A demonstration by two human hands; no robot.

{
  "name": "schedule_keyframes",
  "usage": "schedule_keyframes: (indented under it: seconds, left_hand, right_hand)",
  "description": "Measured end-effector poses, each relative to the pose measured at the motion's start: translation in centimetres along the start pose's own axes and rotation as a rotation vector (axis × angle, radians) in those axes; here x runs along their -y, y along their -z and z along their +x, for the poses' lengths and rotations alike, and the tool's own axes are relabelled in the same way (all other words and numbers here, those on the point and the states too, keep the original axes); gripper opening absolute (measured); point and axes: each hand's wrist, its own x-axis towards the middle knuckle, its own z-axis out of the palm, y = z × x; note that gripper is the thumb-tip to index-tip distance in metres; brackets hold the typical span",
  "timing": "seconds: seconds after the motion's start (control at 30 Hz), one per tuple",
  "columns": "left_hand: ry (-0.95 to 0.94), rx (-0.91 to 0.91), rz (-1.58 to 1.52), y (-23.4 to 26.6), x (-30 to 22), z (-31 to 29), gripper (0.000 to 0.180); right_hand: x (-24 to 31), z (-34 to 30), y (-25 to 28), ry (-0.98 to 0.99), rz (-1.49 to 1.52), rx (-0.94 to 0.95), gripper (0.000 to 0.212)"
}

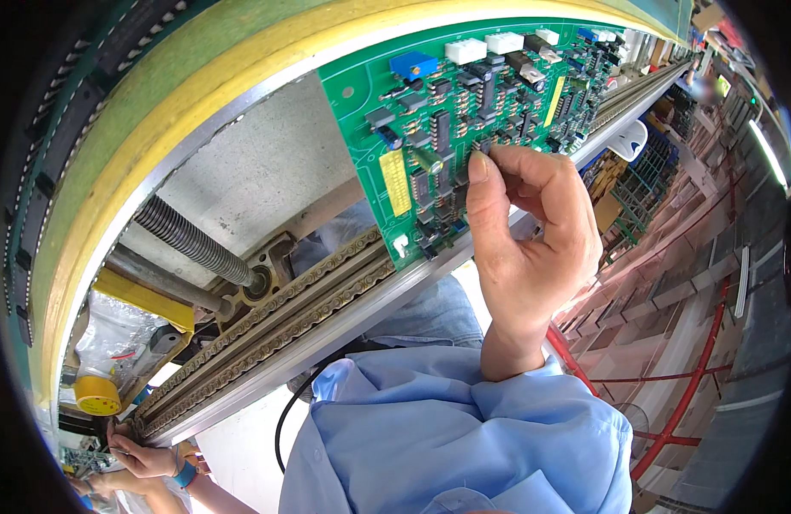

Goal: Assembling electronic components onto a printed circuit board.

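Observation:
A green circuit board (357, 111) spans the conveyor rails, crowded with small electronic parts. My right hand (537, 227) is over its near middle portion, thumb and index finger pinched together at the board's surface. A tiny dark part seems to be at the fingertips, but they hide most of it. Left of the fingers are a small upright cylindrical component (428, 160) and a yellow rectangular block (395, 182). A blue block (413, 65) and white connectors (465, 51) line the far edge. My left hand does not show.
A near rail (327, 330) with a chain (288, 301) runs below the board. Beneath lies a threaded screw shaft (194, 236). A yellow-edged shelf (155, 163) curves along the far side. At lower left are another person's hands (143, 458) and a yellow tape roll (97, 396).

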Motion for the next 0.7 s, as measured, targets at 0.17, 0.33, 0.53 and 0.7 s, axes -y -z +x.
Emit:
schedule_keyframes:
  seconds: [0.17,0.33,0.53,0.7]
  left_hand:
    - [0.027,-0.032,-0.029,0.3,0.7,0.0,0.026]
    - [0.015,-0.012,0.019,0.7,0.9,0.1,0.025]
    - [0.028,-0.003,0.001,0.3,0.2,-0.1,0.024]
    - [0.023,0.077,0.028,1.5,1.1,0.2,0.026]
  right_hand:
    - [-0.2,-0.1,-0.1,0.049,0.035,0.037,0.016]
    - [0.5,-0.1,0.0,0.008,0.033,0.057,0.017]
    - [0.5,-0.1,0.0,0.003,0.065,0.08,0.017]
    - [1.1,0.2,0.4,-0.112,0.06,0.113,0.015]
